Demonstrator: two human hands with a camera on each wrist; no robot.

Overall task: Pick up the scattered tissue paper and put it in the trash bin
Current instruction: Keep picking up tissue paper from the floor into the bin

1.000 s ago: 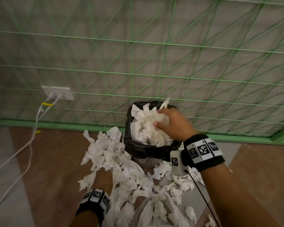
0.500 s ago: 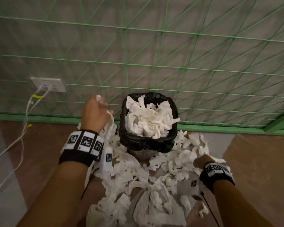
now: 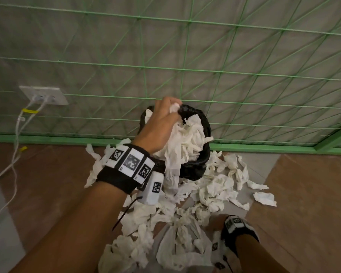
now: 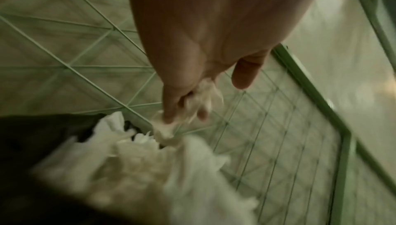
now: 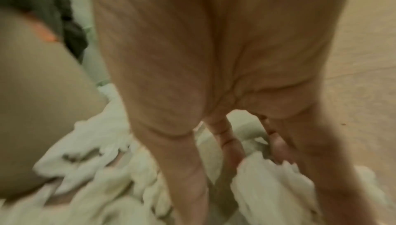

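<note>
A black-lined trash bin (image 3: 197, 168) stands against the wall, heaped with white tissue paper (image 3: 187, 138). My left hand (image 3: 169, 111) is above the bin's far rim and grips a clump of tissue that trails down over the heap. The left wrist view shows the fingers (image 4: 171, 110) pinching that clump (image 4: 201, 96) over the bin (image 4: 32, 135). More tissue (image 3: 215, 186) lies scattered on the floor around the bin. My right hand (image 3: 215, 223) is low in that pile at the lower right. Its straight fingers (image 5: 229, 144) spread down onto the tissue (image 5: 263, 181).
A grey wall with a green wire grid (image 3: 185, 69) rises right behind the bin. A wall socket (image 3: 43, 95) with white cables (image 3: 16, 154) is at the left. The floor is brown and grey, with loose tissue pieces (image 3: 264, 198) out to the right.
My left hand has swung from left of the bin to above it, carrying a tissue clump. My right hand has moved nearer along the floor pile.
</note>
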